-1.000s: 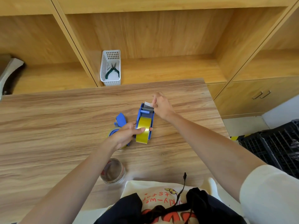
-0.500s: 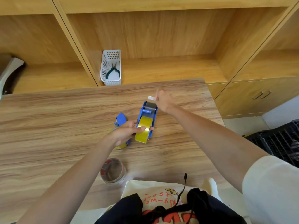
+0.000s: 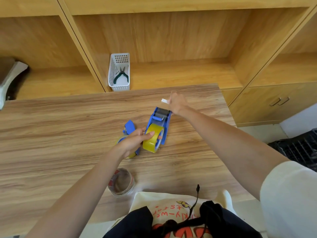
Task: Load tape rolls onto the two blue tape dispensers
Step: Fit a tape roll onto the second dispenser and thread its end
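1. While the left hand (image 3: 135,140) steadies a yellow roll (image 3: 152,138) seated in one dispenser (image 3: 161,117) on the tabletop (image 3: 51,134), the right hand (image 3: 177,103) pinches the tape end (image 3: 165,101).
2. Threading appears nearly done; the second dispenser (image 3: 129,126), beside it, looks partly loaded.

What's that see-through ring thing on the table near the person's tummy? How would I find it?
Start at the wooden table and look along its near edge, just left of the cream printed cloth. Lying flat there, under the left forearm, is a clear tape roll with red marks on its core. Unlike the yellow tape roll sitting in the blue dispenser, it is see-through, loose, and touched by no hand.
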Action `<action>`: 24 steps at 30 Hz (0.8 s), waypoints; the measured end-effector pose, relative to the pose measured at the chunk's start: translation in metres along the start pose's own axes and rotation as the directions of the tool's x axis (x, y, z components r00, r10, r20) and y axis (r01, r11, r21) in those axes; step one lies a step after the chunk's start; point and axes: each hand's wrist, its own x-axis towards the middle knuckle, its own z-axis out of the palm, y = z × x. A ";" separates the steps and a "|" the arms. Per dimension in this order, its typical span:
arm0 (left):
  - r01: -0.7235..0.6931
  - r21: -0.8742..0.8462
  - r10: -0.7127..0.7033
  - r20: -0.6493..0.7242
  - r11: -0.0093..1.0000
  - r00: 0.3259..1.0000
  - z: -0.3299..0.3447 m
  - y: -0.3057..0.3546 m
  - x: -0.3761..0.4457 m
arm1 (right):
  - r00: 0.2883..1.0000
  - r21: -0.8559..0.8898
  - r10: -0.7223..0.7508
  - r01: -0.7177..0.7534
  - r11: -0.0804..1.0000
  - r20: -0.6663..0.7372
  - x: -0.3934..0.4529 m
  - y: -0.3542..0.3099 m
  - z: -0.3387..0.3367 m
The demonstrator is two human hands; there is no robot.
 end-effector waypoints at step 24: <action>-0.043 0.030 0.052 -0.457 0.999 0.888 0.011 0.008 0.000 | 0.853 0.529 0.272 -0.496 0.689 0.446 -0.026 0.008 -0.004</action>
